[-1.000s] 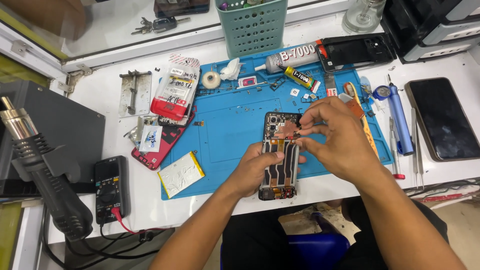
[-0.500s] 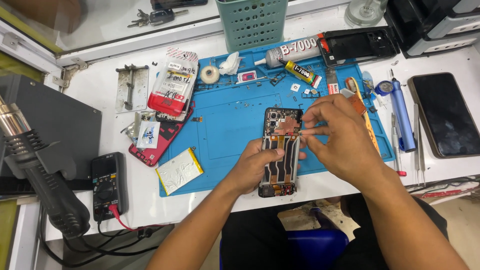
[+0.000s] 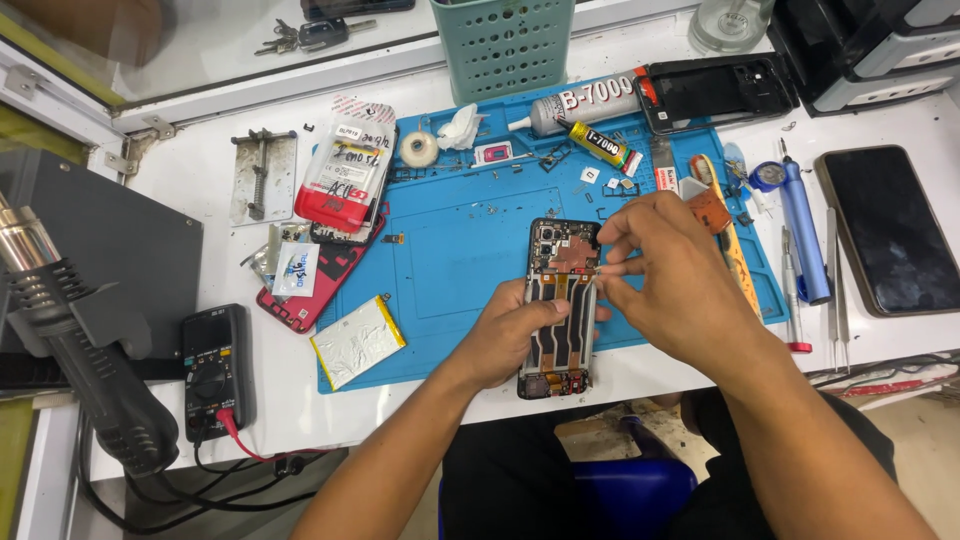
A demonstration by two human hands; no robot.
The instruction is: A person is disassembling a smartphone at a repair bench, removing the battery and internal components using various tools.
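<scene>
Two hands work an opened phone (image 3: 558, 300) on the blue mat (image 3: 460, 240): left hand (image 3: 510, 335) grips its side, right hand (image 3: 665, 275) pinches something tiny, perhaps a screw.

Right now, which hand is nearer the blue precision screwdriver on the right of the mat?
Right. The right hand sits just beside the blue screwdriver; the left hand holds the opened phone, farther away.

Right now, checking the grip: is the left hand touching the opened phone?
Touching. The head view shows the left hand wrapped over the opened phone, fingers pressing its left edge on the blue mat.
</scene>
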